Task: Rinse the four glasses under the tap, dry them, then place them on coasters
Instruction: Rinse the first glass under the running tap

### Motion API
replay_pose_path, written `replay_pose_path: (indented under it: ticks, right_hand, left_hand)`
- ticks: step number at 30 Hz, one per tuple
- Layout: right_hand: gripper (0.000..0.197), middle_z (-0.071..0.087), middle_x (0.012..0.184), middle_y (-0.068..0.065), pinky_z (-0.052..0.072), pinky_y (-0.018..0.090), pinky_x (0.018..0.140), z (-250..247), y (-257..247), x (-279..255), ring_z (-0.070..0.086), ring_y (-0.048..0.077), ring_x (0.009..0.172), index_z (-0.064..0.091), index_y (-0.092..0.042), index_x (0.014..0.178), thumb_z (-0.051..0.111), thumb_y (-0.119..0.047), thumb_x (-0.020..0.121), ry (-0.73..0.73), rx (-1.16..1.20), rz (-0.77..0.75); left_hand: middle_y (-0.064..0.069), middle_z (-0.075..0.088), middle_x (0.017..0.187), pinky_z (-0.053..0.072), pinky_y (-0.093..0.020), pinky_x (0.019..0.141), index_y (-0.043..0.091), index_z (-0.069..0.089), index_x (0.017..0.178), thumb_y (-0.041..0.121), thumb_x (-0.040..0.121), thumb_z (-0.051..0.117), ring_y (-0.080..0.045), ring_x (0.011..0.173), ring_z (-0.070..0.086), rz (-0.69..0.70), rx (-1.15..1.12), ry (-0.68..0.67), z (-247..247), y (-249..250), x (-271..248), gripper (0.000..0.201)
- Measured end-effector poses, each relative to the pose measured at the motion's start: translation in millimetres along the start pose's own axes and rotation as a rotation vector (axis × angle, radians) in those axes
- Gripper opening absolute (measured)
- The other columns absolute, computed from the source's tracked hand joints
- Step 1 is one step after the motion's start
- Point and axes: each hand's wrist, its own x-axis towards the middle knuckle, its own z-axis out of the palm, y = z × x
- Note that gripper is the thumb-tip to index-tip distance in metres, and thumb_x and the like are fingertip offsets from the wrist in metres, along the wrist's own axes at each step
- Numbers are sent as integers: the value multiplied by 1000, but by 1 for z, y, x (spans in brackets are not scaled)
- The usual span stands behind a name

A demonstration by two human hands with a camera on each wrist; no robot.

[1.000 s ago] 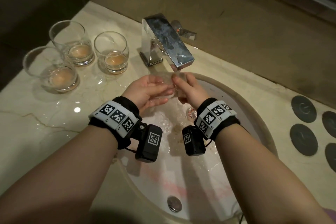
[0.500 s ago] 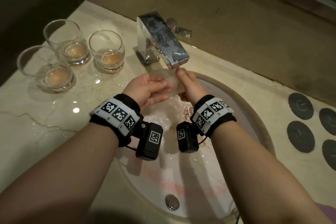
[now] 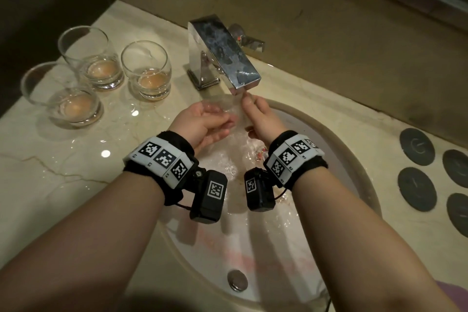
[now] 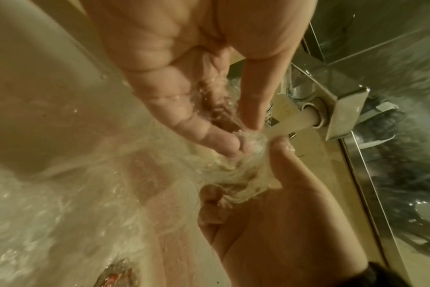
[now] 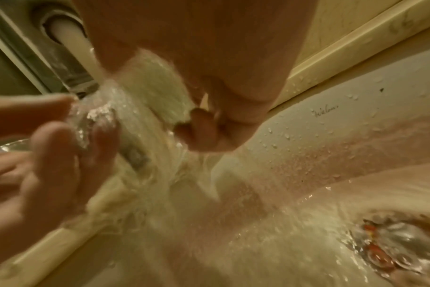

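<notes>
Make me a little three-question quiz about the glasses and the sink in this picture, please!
1. How many glasses stand on the counter left of the tap?
2. True or false: the glass under the tap is held between the left hand and the right hand.
3. Where do the dark round coasters lie? A: in the sink. B: on the counter, right of the sink. C: under the three glasses.

Key
1. Three; each has an orange-brown look at its base.
2. True; water runs over it into the sink.
3. B; no glass stands on them yet.
</notes>
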Motion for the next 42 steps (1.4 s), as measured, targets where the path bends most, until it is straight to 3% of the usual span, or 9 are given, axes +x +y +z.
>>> replay_pose_path:
  ticks: [5, 11, 14, 19, 22, 27, 31, 35, 42]
  right_hand:
    - [64, 57, 117, 7, 39, 26, 61, -9, 6, -3, 53, 19, 79, 39, -34, 129, 66, -31, 72, -165, 129, -18]
    - [50, 55, 101, 1, 42, 28, 68, 1, -2, -3, 52, 16, 74, 42, -20, 131, 52, -47, 90, -44, 12, 20]
    - [59, 58, 109, 3, 42, 29, 69, 1, 0, -3, 56, 17, 80, 32, -22, 139, 62, -29, 89, -144, 59, 19]
    - [49, 62, 98, -2, 44, 22, 63, -2, 1, -10, 58, 12, 76, 47, -18, 125, 68, -34, 84, -88, -15, 16]
    - [73, 54, 122, -5, 50, 29, 85, -11, 9, -13, 59, 13, 103, 38, -29, 133, 77, -39, 72, -168, -79, 1]
    - [95, 37, 147, 0, 35, 16, 92, -16, 3, -21, 44, 8, 119, 21, -23, 148, 79, -18, 73, -198, -270, -62]
    - [82, 54, 130, 9, 41, 4, 71, -5, -3, -21, 58, -5, 90, 30, -8, 141, 77, -5, 75, -164, -258, -105]
    - [79, 61, 115, -3, 50, 33, 93, 4, 10, -12, 60, 8, 98, 40, -16, 134, 83, -15, 68, -52, -208, -94]
    - [83, 57, 122, -5, 45, 35, 101, 5, 20, -8, 56, 13, 111, 35, -19, 138, 82, -13, 69, -17, -148, -55]
  left_hand:
    - [-7, 68, 81, 55, -18, 57, 11, 53, 84, -1, 89, 54, -14, 75, 66, 4, -9, 39, -2, 4, 0, 13]
    - [-7, 67, 83, 57, -23, 63, 12, 50, 88, -1, 86, 58, -11, 71, 66, -11, 15, 29, 0, 1, 0, 15]
    - [-7, 64, 94, 58, -27, 70, 13, 50, 91, -4, 84, 60, -14, 76, 67, -9, 109, 24, -5, 2, 2, 21]
    - [-6, 63, 89, 53, -18, 55, 13, 52, 93, -2, 87, 56, -11, 73, 65, -7, 99, 20, -6, 3, 3, 16]
    - [-6, 65, 89, 54, -18, 59, 13, 51, 96, 1, 88, 58, -13, 78, 64, 47, 282, -15, -5, 7, 0, 16]
    - [-1, 60, 89, 52, -33, 76, 19, 51, 95, 7, 90, 56, -18, 88, 62, 202, 809, -133, 4, 13, -4, 14]
    - [4, 64, 84, 49, -35, 83, 22, 64, 87, 16, 85, 62, -15, 83, 60, 379, 1267, -180, 10, 14, -7, 6]
    - [5, 61, 103, 41, -21, 84, 14, 63, 107, 18, 85, 65, -7, 93, 53, 577, 1206, -12, 6, 13, -9, 23]
    - [-3, 46, 115, 48, -41, 92, 11, 60, 107, 18, 77, 73, -21, 108, 51, 632, 1123, 112, -15, 12, -1, 34]
